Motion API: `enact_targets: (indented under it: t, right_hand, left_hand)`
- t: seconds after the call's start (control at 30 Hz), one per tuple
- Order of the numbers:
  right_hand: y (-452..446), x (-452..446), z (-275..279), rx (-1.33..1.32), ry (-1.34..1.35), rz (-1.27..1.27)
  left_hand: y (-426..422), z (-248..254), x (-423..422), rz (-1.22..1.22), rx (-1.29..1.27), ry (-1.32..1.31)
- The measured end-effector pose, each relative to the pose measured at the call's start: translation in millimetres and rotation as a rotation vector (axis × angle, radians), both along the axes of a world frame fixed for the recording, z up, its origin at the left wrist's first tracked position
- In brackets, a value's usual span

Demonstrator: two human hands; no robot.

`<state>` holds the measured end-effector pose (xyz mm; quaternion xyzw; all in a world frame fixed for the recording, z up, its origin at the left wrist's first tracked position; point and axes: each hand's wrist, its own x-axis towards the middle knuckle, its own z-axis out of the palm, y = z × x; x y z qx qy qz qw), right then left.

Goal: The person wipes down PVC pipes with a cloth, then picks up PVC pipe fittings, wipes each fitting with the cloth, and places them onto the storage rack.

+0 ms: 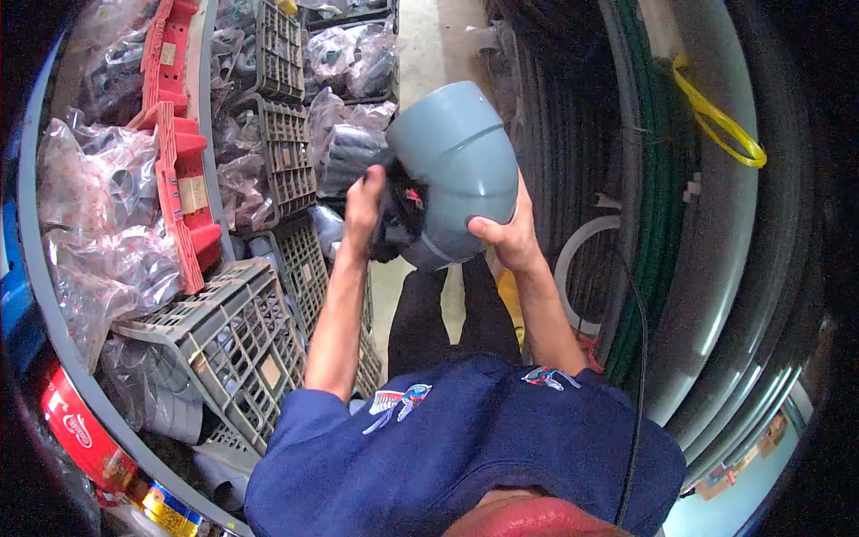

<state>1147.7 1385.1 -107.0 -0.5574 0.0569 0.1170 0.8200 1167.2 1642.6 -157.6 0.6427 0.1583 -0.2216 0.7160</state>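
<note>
A large grey elbow pipe fitting (pixel 465 170) is held up in front of the body, its wide end tilted to the upper left. My right hand (pixel 510 228) grips its right side, the thumb lying across the lower part. On the other side, my left hand (pixel 365 210) is closed on a dark cloth (pixel 398 210), which lies against the fitting's left side. Part of the cloth is hidden behind the fitting.
Grey plastic crates (pixel 233 345) and red bins (pixel 183 197) with bagged fittings stand on the left. Long pipes (pixel 716 233) rise on the right, one with a yellow strap (pixel 720 121). A white ring (pixel 573 259) hangs near my right forearm.
</note>
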Motion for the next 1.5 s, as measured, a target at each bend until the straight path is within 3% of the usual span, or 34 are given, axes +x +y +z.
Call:
enact_targets:
  t: [0.03, 0.07, 0.13, 0.17, 0.2, 0.27, 0.33, 0.4, 0.47, 0.53, 0.6, 0.63, 0.67, 0.73, 0.8, 0.83, 0.87, 0.93, 1.0, 1.07, 1.1, 1.13, 1.2, 1.27, 1.3, 1.37, 1.47, 1.5]
  right_hand:
    - [-2, 4, 0, -0.022, 0.003, -0.011]
    - [-3, 5, -2, -0.042, 0.012, -0.029]
    - [-10, 12, 1, -0.120, 0.000, 0.046]
    - [-8, 9, 2, -0.195, -0.015, 0.142]
    - [-4, 7, 0, -0.184, -0.014, 0.155]
    - [5, 2, -3, -0.100, -0.049, 0.137]
    - [7, 4, 5, -0.085, -0.035, 0.122]
    - [8, 3, 18, -0.358, -0.095, 0.253]
    - [10, -3, 15, -0.389, -0.116, 0.289]
    - [12, -7, 15, -0.482, -0.273, 0.325]
    - [12, -9, 12, -0.533, -0.339, 0.337]
    - [10, -7, 11, -0.654, -0.469, 0.335]
    - [9, -7, 10, -0.775, -0.594, 0.325]
    - [7, -3, 8, -0.796, -0.607, 0.298]
    - [4, 4, 12, -0.969, -0.710, 0.411]
    - [3, 7, 7, -0.999, -0.742, 0.453]
    - [2, 11, 7, -0.999, -0.741, 0.449]
    - [0, 19, 9, -1.058, -0.809, 0.580]
    - [-5, 24, 4, -1.070, -0.846, 0.629]
    - [-8, 20, 4, -1.018, -0.720, 0.320]
    - [-9, 15, -4, -0.769, -0.547, 0.216]
    - [-5, 7, -14, -0.772, -0.558, 0.218]
    - [6, -15, -28, 0.263, 0.343, -0.074]
    - [14, -21, -27, 0.557, 0.405, 0.066]
    - [23, -21, -32, 0.498, 0.416, 0.053]
    - [35, -17, -44, 0.454, 0.523, -0.027]
    - [29, -9, -72, 0.477, 0.469, 0.007]
    - [29, -5, -82, 0.442, 0.407, 0.003]
  left_hand:
    - [0, 6, -15, 0.078, -0.036, -0.149]
    - [-14, 44, -19, 0.148, -0.071, -0.292]
    - [-37, 76, -10, 0.055, -0.040, -0.528]
    - [-24, 86, 16, -0.311, 0.543, -0.933]
    - [-37, 107, 35, -0.454, 0.792, -1.044]
    - [-47, 110, 67, -0.481, 0.778, -1.169]
    - [-51, 127, 90, -0.702, 0.745, -1.050]
    - [-54, 123, 109, -0.923, 0.862, -0.949]
    - [-59, 133, 136, -1.259, 0.711, -0.331]
    - [-49, 111, 150, -1.354, 0.585, -0.085]
    - [-30, 70, 150, -1.287, 0.442, -0.003]
    - [-16, 52, 148, -1.181, 0.228, 0.231]
    - [8, -11, 145, -1.047, -0.123, 0.299]
    - [37, -17, 106, -0.631, -0.163, 0.278]
    - [45, -14, 85, -0.339, -0.693, 0.687]
    - [35, -9, 67, -0.140, -0.281, 0.604]
    - [66, -59, 54, -0.167, -0.605, 0.663]
    - [64, -44, 41, -0.137, -0.579, 0.714]
    - [49, -34, 17, -0.024, -0.602, 0.378]
    - [43, -9, 6, -0.010, -0.657, 0.265]
    - [41, 7, -1, 0.002, -0.771, 0.291]
    - [48, -24, -10, 0.068, -0.828, 0.277]
    - [38, -7, -26, 0.218, -0.883, 0.116]
    - [68, -80, -54, 0.321, -0.509, 0.005]
    - [36, 0, -37, 0.178, -0.197, -0.183]
    - [11, 71, -14, -0.108, 0.274, -0.443]
    - [18, 115, -10, -0.450, 0.941, -0.715]
    - [18, 139, -6, -0.510, 0.975, -0.873]
